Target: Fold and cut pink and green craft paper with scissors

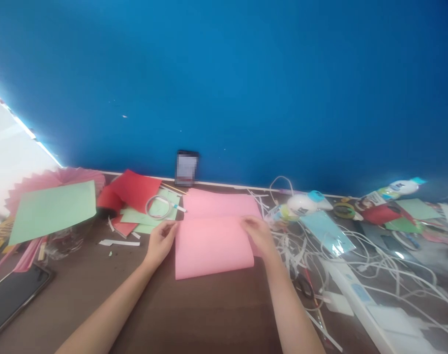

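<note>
Paper (214, 246) lies on a table (194, 314) between left hand (162, 242) and right hand (258, 235); phone (15, 300) at left, cables (388, 266) at right, wall (246, 88) behind.

Pink paper (213, 248), loosely folded over

Tangled white cables (384, 268) at right; black phone (14, 301) at left; blue wall (246, 88) behind
</note>
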Motion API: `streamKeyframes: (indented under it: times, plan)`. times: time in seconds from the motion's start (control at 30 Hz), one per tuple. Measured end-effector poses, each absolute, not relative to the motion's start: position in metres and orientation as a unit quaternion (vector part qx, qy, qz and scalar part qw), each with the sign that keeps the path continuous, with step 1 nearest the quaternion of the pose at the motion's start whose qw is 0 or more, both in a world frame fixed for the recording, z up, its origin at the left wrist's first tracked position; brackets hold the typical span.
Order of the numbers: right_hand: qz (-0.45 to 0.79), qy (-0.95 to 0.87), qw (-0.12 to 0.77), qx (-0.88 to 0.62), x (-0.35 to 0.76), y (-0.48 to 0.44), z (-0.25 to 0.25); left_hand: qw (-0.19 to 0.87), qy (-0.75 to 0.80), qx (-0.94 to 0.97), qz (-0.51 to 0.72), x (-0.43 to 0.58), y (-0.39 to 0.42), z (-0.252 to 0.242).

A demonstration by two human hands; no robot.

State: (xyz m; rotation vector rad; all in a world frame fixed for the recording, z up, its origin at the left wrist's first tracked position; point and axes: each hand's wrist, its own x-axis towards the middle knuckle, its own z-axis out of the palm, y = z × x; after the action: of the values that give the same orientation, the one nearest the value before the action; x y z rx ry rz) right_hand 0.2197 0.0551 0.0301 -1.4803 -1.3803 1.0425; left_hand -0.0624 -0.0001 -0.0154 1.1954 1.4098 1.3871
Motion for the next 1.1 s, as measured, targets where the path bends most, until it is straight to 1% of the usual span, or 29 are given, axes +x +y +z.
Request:
streamKeyframes:
  times: [0.07, 0.1, 0.2, 0.23, 0.27, 0.3, 0.37, 0.4, 0.43, 0.47, 0.5, 0.53, 0.6, 0.67, 0.9, 0.97, 1.1]
  plan:
    - [0.401, -0.549, 0.433, -0.593, 0.219, 0.053, 0.035, 0.398, 0.559, 0.463, 0.561, -0.062, -0.001, -0.014]
    - [0.37, -0.545, 0.453, -0.601, 0.218, 0.049, 0.038, 0.396, 0.559, 0.456, 0.568, -0.062, -0.001, -0.014]
    - [0.203, -0.514, 0.529, -0.644, 0.209, 0.023, 0.046, 0.385, 0.558, 0.436, 0.592, -0.063, -0.002, -0.011]
    - [0.156, -0.498, 0.54, -0.661, 0.203, 0.01, 0.048, 0.38, 0.559, 0.429, 0.599, -0.063, -0.002, -0.01]
    - [0.144, -0.496, 0.531, -0.671, 0.196, -0.004, 0.049, 0.374, 0.561, 0.423, 0.605, -0.063, -0.002, -0.01]
    - [0.185, -0.507, 0.496, -0.68, 0.188, -0.019, 0.05, 0.369, 0.565, 0.416, 0.61, -0.063, -0.001, -0.009]
    - [0.396, -0.511, 0.348, -0.679, 0.17, -0.045, 0.05, 0.361, 0.568, 0.401, 0.621, -0.063, 0.0, -0.009]
    - [0.519, -0.479, 0.258, -0.659, 0.161, -0.054, 0.049, 0.358, 0.57, 0.393, 0.627, -0.063, 0.0, -0.009]
    - [0.607, -0.436, 0.213, -0.629, 0.152, -0.06, 0.048, 0.358, 0.57, 0.384, 0.632, -0.064, 0.001, -0.01]
    - [0.67, -0.395, 0.202, -0.595, 0.143, -0.064, 0.046, 0.359, 0.569, 0.374, 0.638, -0.064, 0.001, -0.01]
    - [0.709, -0.36, 0.222, -0.564, 0.135, -0.065, 0.043, 0.361, 0.568, 0.365, 0.643, -0.065, 0.002, -0.011]
    - [0.728, -0.333, 0.265, -0.538, 0.128, -0.064, 0.04, 0.366, 0.567, 0.356, 0.647, -0.066, 0.002, -0.012]
    - [0.732, -0.294, 0.363, -0.496, 0.115, -0.059, 0.033, 0.376, 0.561, 0.338, 0.656, -0.067, 0.003, -0.014]
    - [0.734, -0.265, 0.418, -0.465, 0.104, -0.053, 0.025, 0.383, 0.555, 0.321, 0.665, -0.067, 0.004, -0.016]
    - [0.665, -0.223, 0.564, -0.437, 0.074, -0.047, 0.018, 0.356, 0.564, 0.326, 0.67, -0.065, 0.003, -0.016]
    - [0.651, -0.206, 0.588, -0.434, 0.069, -0.047, 0.02, 0.348, 0.569, 0.328, 0.669, -0.064, 0.003, -0.014]
    - [0.633, -0.191, 0.607, -0.441, 0.065, -0.043, 0.02, 0.325, 0.58, 0.327, 0.671, -0.063, 0.002, -0.01]
